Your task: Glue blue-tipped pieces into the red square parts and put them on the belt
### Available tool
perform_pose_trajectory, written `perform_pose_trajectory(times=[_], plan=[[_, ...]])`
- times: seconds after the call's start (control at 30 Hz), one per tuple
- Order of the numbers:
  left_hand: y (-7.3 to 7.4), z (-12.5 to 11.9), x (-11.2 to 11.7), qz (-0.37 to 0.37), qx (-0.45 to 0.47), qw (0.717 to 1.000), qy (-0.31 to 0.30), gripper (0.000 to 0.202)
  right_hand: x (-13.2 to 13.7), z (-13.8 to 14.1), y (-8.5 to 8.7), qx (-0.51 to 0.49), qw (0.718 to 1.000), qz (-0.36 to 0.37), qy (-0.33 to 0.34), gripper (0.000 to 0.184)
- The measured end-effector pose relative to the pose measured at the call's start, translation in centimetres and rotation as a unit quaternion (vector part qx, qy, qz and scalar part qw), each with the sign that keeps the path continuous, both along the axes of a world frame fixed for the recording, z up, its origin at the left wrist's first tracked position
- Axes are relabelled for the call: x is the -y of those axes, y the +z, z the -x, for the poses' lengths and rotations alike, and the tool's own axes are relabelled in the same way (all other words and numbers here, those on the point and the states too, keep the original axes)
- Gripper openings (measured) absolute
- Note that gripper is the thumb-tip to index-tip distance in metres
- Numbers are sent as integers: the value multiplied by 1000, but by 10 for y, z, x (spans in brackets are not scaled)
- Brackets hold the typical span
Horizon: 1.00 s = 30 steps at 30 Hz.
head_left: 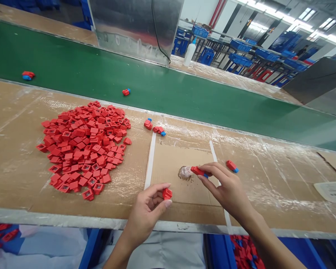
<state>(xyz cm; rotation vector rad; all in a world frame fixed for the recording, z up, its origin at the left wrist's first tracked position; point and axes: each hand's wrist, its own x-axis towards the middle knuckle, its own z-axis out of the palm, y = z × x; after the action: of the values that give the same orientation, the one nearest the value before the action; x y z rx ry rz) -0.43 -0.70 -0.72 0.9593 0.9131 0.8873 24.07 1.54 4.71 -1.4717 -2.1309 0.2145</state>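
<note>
Pinching small red square plastic cap (167, 193) between left hand (148, 209) thumb and forefinger. Gripping slim red-and-blue plastic piece (198, 171) in right hand (226, 188) fingertips, touching its tip to greyish lumpy blob (184, 172) on taped brown cardboard (170, 160), just above left grip.

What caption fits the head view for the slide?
Left hand pinches a red part; right hand holds a red-and-blue piece over the cardboard bench, beside a pile of red parts.

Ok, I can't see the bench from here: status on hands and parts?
Left hand pinching red piece. Right hand holding red-and-blue piece by a smudge on the cardboard. Red pile to the left, apart from both.
</note>
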Motion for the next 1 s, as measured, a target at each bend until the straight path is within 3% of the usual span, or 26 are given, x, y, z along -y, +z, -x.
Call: perform_pose_trajectory(times=[0.37, 0.83, 1.0], plan=[[-4, 1, -2, 0, 52, 998, 21, 32, -6, 8, 17, 8, 999, -45, 1, 12], [-3, -1, -3, 40, 100, 994, 28, 29, -2, 6, 11, 23, 999, -43, -24, 18], [-3, 0, -3, 38, 95, 994, 30, 31, 9, 21, 12, -92, 994, -8, -57, 23]])
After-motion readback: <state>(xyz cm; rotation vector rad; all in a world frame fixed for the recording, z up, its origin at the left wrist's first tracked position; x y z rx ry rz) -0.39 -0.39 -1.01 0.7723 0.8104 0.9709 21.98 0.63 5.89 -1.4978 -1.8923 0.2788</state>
